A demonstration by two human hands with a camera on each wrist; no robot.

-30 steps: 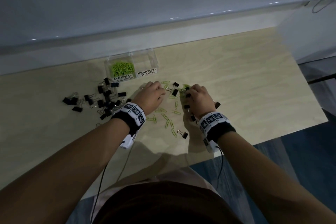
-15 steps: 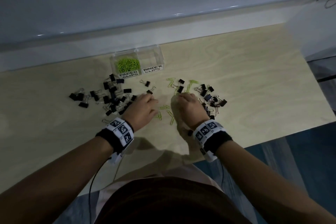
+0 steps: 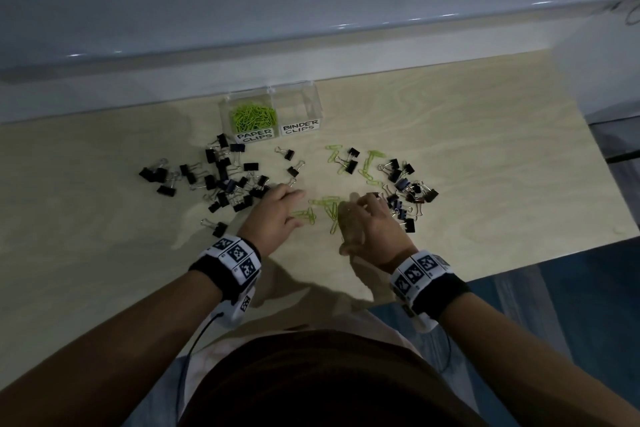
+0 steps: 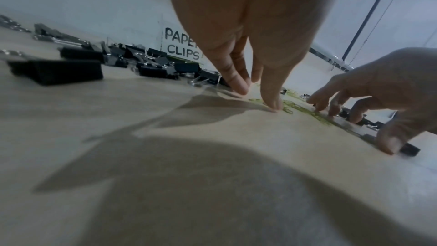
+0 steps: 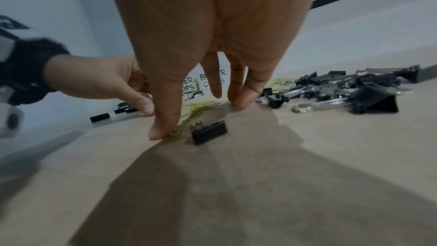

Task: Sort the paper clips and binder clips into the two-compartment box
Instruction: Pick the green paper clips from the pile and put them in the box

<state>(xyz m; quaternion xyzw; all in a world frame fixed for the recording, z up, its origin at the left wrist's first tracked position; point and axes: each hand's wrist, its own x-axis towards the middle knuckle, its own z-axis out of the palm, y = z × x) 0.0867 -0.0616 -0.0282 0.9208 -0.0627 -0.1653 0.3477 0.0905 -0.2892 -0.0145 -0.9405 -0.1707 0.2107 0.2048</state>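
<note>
Head view: the two-compartment box (image 3: 273,111) stands at the 12 o'clock edge of the wooden table (image 3: 485,149), against the wall. Its left compartment, labelled PAPER CLIPS, holds a heap of green paper clips (image 3: 254,116); the right compartment, labelled BINDER CLIPS, shows no contents. Black binder clips lie in two groups: a left group (image 3: 221,180) at 10 o'clock from the hands and a right group (image 3: 407,191) at 2 o'clock. Loose green paper clips (image 3: 329,208) lie on the table between the two hands, with more at 12 o'clock near the right group.

The left hand (image 3: 277,218) rests on the table, fingers straight and spread toward 1 o'clock, gripping nothing. The right hand (image 3: 367,222) is also extended, fingers pointing to 12 o'clock, gripping nothing.

Left wrist view only: the fingertips (image 4: 274,104) of the left hand press the table surface at the edge of the green clips. It also shows the right hand (image 4: 383,93) with fingers arched, tips down on the table.

Right wrist view only: the thumb tip (image 5: 160,132) of the right hand touches the table just beside green clips, and a single binder clip (image 5: 209,134) lies under the palm, untouched. The head view hides this clip beneath the hand. The wristband (image 5: 23,70) of the left arm appears at 9 o'clock.
</note>
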